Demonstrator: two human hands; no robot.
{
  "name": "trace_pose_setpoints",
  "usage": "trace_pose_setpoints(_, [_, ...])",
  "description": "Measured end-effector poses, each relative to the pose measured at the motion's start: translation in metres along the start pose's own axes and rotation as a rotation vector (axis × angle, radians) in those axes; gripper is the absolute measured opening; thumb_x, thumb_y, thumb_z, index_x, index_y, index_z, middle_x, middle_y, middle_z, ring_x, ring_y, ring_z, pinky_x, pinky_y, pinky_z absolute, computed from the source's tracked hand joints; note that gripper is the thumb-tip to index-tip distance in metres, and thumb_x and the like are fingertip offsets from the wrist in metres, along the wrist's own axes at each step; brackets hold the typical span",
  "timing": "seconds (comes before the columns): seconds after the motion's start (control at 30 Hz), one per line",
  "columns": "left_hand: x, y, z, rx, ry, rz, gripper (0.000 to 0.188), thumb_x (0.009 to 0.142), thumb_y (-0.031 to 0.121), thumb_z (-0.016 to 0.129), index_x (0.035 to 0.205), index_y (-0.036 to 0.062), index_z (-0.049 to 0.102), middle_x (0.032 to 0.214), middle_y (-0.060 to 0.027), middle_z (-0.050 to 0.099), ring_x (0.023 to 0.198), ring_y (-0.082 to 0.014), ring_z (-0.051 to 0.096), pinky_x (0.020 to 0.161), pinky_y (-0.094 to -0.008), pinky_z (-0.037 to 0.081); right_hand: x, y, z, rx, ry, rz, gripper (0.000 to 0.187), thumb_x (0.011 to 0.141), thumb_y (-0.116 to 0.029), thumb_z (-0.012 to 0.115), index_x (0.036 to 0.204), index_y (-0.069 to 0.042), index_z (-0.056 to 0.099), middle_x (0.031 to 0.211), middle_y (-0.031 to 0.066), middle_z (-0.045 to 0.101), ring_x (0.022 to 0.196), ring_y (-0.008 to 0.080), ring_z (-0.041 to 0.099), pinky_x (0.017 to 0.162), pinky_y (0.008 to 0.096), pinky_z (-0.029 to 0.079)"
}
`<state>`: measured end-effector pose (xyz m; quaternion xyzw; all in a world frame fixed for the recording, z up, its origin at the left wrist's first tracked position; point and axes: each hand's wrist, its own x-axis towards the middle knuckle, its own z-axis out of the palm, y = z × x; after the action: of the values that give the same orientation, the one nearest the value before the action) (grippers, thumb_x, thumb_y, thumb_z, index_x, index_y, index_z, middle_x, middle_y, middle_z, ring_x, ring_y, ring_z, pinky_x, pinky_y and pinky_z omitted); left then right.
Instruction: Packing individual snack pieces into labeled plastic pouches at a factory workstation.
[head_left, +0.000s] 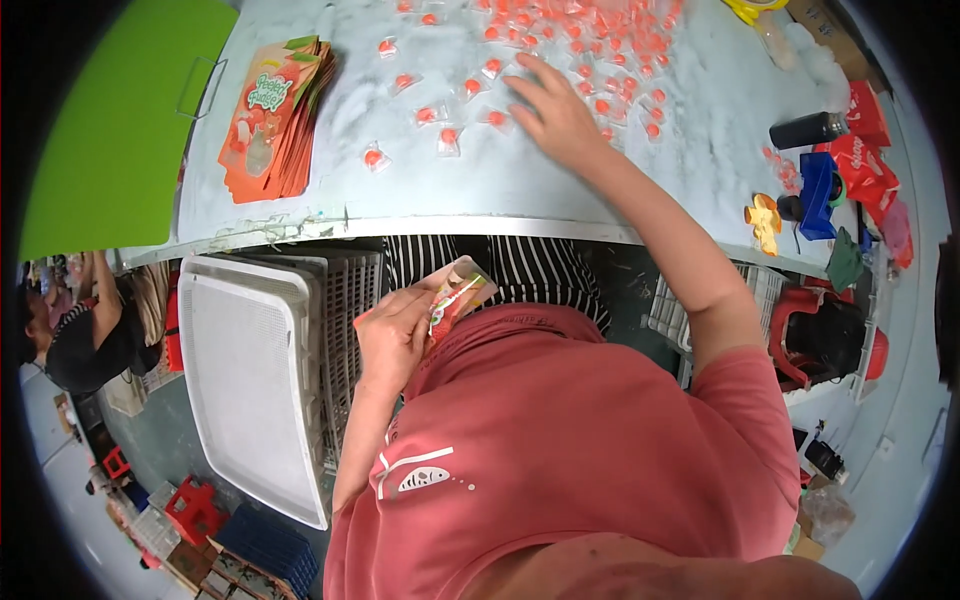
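1. On the pale worktable [690,150], my right hand [552,112] lies flat with fingers spread — open, pressing down on the near edge of the scattered wrapped candies [590,60], small clear packets with orange-red centres.
2. Below the table's near rim, close to my chest, my left hand [392,335] is closed around an orange printed pouch [458,298], gripping it at its lower part so its top end points toward the table.
3. I judge the step in hand to be gathering candies — the right hand is on them but has not closed on any.
4. The next move, as I read it, calls for curling those fingers around a few packets and bringing them back over the rim to the pouch, whose mouth would need to be held open.
5. Left of the candies on the same table sits a stack of orange pouches [272,120]; a white plastic tray [245,380] leans below the table's edge.
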<state>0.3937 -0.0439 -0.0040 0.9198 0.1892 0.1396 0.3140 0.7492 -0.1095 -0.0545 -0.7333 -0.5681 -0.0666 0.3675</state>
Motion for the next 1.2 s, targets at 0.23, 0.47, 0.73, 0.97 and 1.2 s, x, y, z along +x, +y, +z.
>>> trace_pose_setpoints(0.23, [-0.022, -0.011, 0.006, -0.042, 0.029, -0.033, 0.026, 0.076, -0.004, 0.064, 0.099, 0.006, 0.07, 0.095, -0.0095, 0.07, 0.087, -0.0301, 0.067, 0.075, -0.037, 0.055, 0.027, 0.016, 0.047, -0.375, -0.08, -0.097, 0.034, 0.095, -0.018, 0.056, 0.128, -0.01, 0.06, 0.144, 0.0139, 0.047, 0.132, 0.0343, 0.044, 0.109, 0.0403, 0.039])
trace_pose_setpoints(0.47, [-0.024, -0.019, 0.01, -0.075, 0.054, -0.096, 0.009, 0.082, 0.001, 0.065, 0.09, 0.0041, 0.066, 0.088, -0.0134, 0.067, 0.084, -0.0338, 0.065, 0.07, -0.0382, 0.053, -0.022, -0.009, 0.031, -0.16, -0.105, -0.051, 0.028, 0.095, -0.017, 0.055, 0.12, -0.011, 0.065, 0.131, 0.0092, 0.057, 0.123, 0.0317, 0.051, 0.104, 0.0417, 0.042])
trace_pose_setpoints(0.73, [-0.015, -0.015, 0.021, -0.112, 0.088, -0.017, 0.006, 0.079, 0.002, 0.066, 0.084, 0.0048, 0.065, 0.079, -0.0087, 0.063, 0.076, -0.0289, 0.062, 0.064, -0.0381, 0.05, -0.018, -0.016, 0.022, -0.22, -0.038, -0.052, 0.027, 0.092, -0.023, 0.061, 0.116, -0.011, 0.068, 0.128, 0.0099, 0.058, 0.113, 0.0292, 0.055, 0.097, 0.0386, 0.044])
trace_pose_setpoints(0.97, [-0.022, -0.012, 0.023, -0.066, 0.075, -0.059, 0.005, 0.08, 0.003, 0.067, 0.084, 0.0038, 0.064, 0.081, -0.0116, 0.064, 0.078, -0.0315, 0.063, 0.067, -0.0393, 0.051, -0.02, -0.006, 0.025, 0.028, -0.085, -0.013, 0.031, 0.091, -0.025, 0.065, 0.117, -0.01, 0.067, 0.132, 0.0092, 0.056, 0.121, 0.0284, 0.052, 0.101, 0.0409, 0.043])
trace_pose_setpoints(1.2, [-0.017, -0.008, 0.028, -0.038, 0.04, -0.072, 0.005, 0.081, 0.004, 0.067, 0.084, 0.0039, 0.064, 0.082, -0.013, 0.064, 0.078, -0.0328, 0.063, 0.067, -0.0398, 0.051, -0.039, -0.011, 0.004, 0.421, -0.197, 0.234, 0.028, 0.089, -0.019, 0.068, 0.115, -0.009, 0.068, 0.131, 0.0077, 0.057, 0.126, 0.029, 0.049, 0.104, 0.0415, 0.042])
